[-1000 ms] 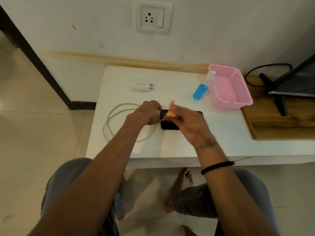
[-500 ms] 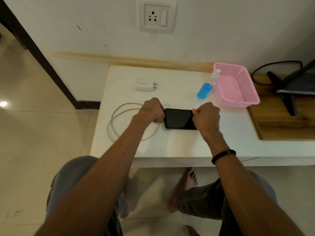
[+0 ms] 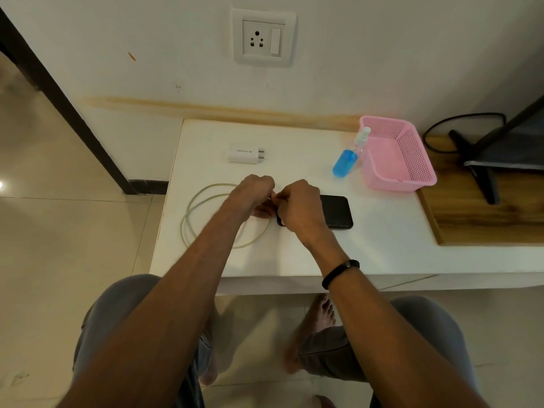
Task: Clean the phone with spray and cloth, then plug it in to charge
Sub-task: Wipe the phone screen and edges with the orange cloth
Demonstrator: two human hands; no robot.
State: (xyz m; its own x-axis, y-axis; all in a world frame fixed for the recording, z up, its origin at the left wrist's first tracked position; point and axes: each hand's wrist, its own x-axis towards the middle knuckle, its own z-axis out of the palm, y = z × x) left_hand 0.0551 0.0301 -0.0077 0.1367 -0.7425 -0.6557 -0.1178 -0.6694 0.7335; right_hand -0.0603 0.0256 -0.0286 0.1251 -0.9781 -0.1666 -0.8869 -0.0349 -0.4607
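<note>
I am pressing my right hand (image 3: 298,206) closed on the phone (image 3: 335,212) — my left hand (image 3: 253,195) is steadying its end; what it grips, I cannot tell.

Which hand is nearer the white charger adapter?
Left. The left hand sits just in front of the charger adapter; the right hand is farther to the right, over the phone's left end.
</note>
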